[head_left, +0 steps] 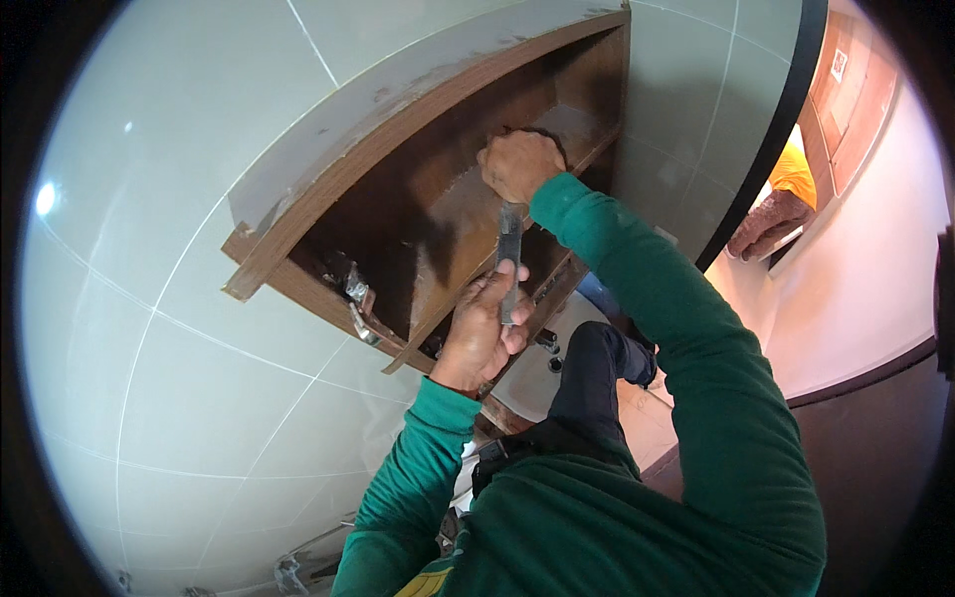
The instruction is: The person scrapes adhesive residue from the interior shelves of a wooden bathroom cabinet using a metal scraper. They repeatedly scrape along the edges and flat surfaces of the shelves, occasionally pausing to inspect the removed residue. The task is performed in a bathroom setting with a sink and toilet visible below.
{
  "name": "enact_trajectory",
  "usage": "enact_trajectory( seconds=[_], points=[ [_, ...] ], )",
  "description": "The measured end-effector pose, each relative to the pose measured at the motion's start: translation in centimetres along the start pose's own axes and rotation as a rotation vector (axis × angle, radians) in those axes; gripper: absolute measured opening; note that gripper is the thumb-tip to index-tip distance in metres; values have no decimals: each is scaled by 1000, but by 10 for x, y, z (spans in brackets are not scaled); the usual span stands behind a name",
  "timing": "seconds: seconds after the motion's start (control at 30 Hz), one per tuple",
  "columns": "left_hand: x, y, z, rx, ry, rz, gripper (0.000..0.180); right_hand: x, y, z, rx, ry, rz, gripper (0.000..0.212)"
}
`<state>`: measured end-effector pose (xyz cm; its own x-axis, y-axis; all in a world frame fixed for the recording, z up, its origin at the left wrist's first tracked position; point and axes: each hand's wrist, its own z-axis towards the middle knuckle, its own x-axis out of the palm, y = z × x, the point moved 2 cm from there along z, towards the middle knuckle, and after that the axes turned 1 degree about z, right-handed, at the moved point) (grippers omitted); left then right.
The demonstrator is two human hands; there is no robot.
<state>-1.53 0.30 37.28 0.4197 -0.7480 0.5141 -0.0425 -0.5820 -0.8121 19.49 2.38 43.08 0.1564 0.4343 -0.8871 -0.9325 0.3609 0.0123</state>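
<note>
A flat, narrow grey metal bar that looks like a file (pixel 509 244) is held along the edge of a shelf in a brown wooden cabinet (pixel 453 95). My right hand (pixel 522 167) is closed in a fist round its far end, inside the cabinet. Lower down, my left hand (pixel 485 323) grips the near end, thumb lying along the flat face. The part inside my right fist is hidden. A metal hinge (pixel 358 294) hangs from the cabinet's near left side.
Pale green tiles (pixel 169 269) surround the cabinet. Below it stands a white ceramic fixture (pixel 532 383), close to my bent leg (pixel 592 373) in dark trousers. To the right is a black frame edge (pixel 766 139); beyond it lie a yellow-orange item (pixel 793 174) and a brown cloth (pixel 768 224).
</note>
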Motion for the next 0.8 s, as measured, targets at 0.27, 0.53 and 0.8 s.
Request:
enact_trajectory(
  seconds=[0.27, 0.53, 0.8],
  points=[
    [44, 37, 5, 107, 2, -136, 28, -2, 15, -4, 155, -6, 116, 36],
    [14, 35, -13, 56, 71, -232, 21, -1, 27, -8, 73, -36, 93, 36],
    [1, 15, -24, 37, -64, -160, 26, 12, 18, -4, -15, -59, 28, 34]
  ],
)
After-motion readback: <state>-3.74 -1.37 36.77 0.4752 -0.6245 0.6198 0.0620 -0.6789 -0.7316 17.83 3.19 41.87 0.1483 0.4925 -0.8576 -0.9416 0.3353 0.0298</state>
